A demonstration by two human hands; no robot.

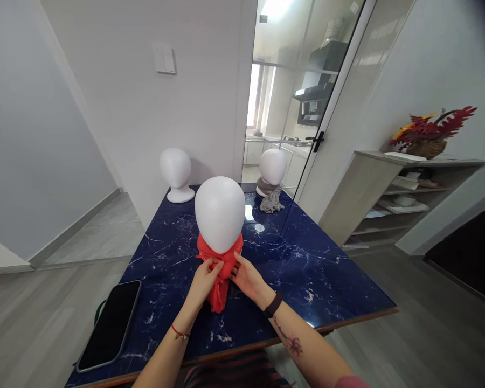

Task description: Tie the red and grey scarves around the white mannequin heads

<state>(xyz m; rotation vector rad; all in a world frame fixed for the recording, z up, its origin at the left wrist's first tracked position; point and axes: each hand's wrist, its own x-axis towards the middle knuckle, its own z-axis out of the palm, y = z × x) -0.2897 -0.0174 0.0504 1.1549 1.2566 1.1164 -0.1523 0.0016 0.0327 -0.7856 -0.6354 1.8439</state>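
Two hands (204,278) (249,278) hold crinkled red scarf (227,269) below smooth egg-shaped head (220,213).

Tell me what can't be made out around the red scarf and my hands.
Head view: back of the red scarf, hidden by the front white mannequin head.
Head view: that head's neck, hidden by the scarf.
Head view: some fingertips of your left hand, hidden behind hand and scarf.
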